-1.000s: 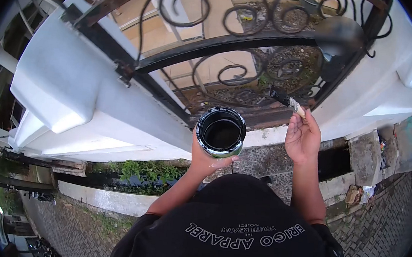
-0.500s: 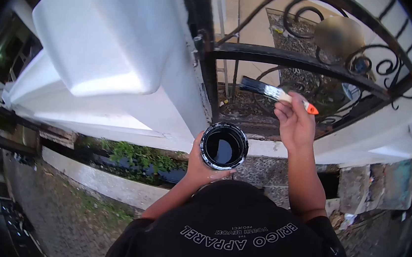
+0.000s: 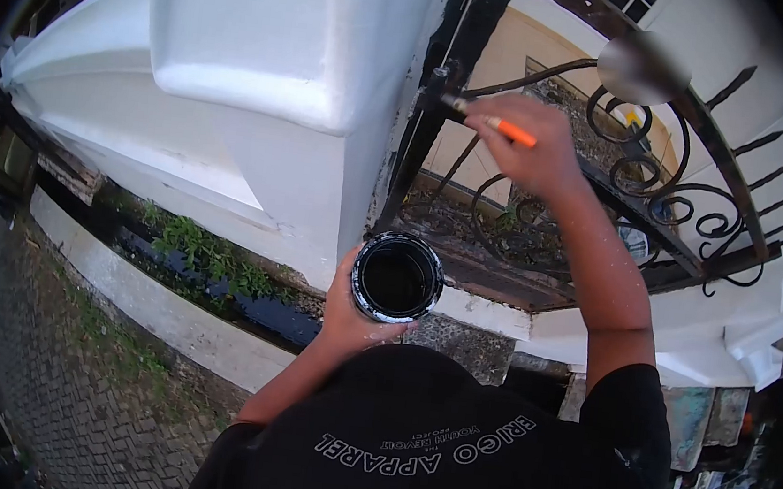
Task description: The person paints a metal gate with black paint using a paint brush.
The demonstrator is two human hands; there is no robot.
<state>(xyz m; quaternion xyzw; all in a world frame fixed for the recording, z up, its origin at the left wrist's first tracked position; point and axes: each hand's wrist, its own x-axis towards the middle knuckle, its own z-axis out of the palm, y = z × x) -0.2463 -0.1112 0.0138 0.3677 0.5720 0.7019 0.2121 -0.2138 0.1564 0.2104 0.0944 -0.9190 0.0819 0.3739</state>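
Close to my body, my left hand [image 3: 348, 308] grips an open paint can [image 3: 392, 318] with dark paint inside and white smears round its rim. My right hand [image 3: 524, 144] is raised ahead of me, closed on a paintbrush [image 3: 514, 131] with an orange-tipped handle. Its bristle end reaches the black metal post of the gate [image 3: 473, 35], near the hinge side; blur hides whether the bristles touch it. Scrolled ironwork [image 3: 639, 169] lies behind and to the right of that hand.
A white masonry pillar [image 3: 252, 33] stands immediately left of the gate post. Below it runs a drainage ditch with green plants [image 3: 207, 255], edged by a concrete kerb [image 3: 149, 315]. Pointed spikes [image 3: 764, 139] top the gate at right. Paving [image 3: 111, 416] lies lower left.
My right hand has moved up and left, carrying the brush from above the gate's lower opening to the post. The view has turned; my left hand still holds the can.
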